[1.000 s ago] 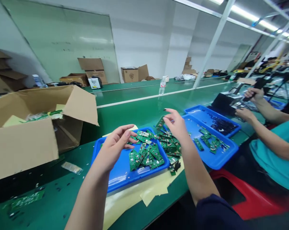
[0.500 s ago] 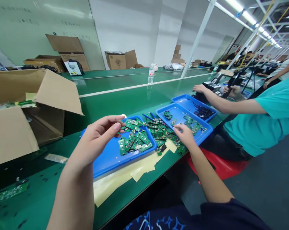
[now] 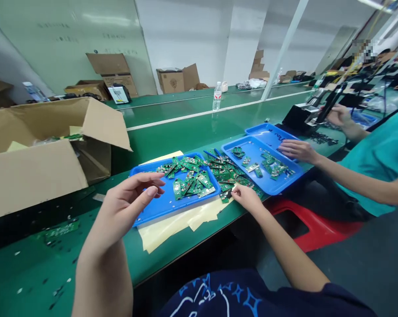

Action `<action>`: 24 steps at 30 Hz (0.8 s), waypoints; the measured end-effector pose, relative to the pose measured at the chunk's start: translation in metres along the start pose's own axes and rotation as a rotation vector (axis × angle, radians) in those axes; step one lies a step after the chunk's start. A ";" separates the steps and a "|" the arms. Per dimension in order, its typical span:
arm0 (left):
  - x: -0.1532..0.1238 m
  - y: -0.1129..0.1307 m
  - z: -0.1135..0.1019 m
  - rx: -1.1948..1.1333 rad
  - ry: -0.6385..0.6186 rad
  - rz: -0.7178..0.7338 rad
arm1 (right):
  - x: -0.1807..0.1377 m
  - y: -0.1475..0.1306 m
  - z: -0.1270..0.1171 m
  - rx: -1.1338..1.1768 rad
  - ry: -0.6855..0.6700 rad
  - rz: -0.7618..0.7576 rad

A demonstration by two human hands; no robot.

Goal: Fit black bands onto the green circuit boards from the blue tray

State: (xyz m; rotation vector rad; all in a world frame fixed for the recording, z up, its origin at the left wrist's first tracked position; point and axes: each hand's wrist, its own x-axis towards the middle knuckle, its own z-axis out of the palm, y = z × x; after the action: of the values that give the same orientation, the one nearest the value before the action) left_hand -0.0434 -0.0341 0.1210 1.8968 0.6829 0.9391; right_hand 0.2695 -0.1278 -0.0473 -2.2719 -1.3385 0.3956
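My left hand (image 3: 129, 204) hovers over the left part of the near blue tray (image 3: 155, 214), thumb and curled fingers apart, with nothing visible between them. Green circuit boards (image 3: 194, 182) lie heaped in that tray's right part. My right hand (image 3: 248, 199) is at the front edge of a loose pile of circuit boards (image 3: 223, 171) between the trays. Its thumb and forefinger are pinched beside small black pieces (image 3: 228, 194); whatever they hold is too small to make out. A second blue tray (image 3: 278, 188) holds several more boards.
A co-worker's hand (image 3: 297, 150) reaches over the second tray's far edge; another blue tray (image 3: 260, 128) lies behind it. An open cardboard box (image 3: 37, 169) stands at left. Yellow paper (image 3: 175, 224) lies under the near tray. A water bottle (image 3: 217, 97) stands farther back. A red stool (image 3: 317, 224) is at right.
My right hand has moved from the second tray's edge toward me, to the front of the loose pile. The co-worker's hand has come to the second tray. The view has turned slightly left.
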 end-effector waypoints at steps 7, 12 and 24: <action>-0.035 -0.041 -0.003 0.359 -0.020 -0.246 | 0.008 0.006 -0.017 -0.148 -0.102 0.008; -0.086 -0.079 0.004 0.597 0.003 -0.412 | 0.000 0.008 -0.016 -0.139 -0.064 -0.025; -0.147 -0.109 0.063 1.019 -0.133 -0.355 | -0.058 -0.045 0.051 0.268 0.044 -0.763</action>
State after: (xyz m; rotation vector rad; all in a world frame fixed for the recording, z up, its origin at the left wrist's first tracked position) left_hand -0.0836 -0.1248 -0.0454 2.5180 1.5477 0.1997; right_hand 0.1843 -0.1477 -0.0657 -1.4060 -1.8615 0.2310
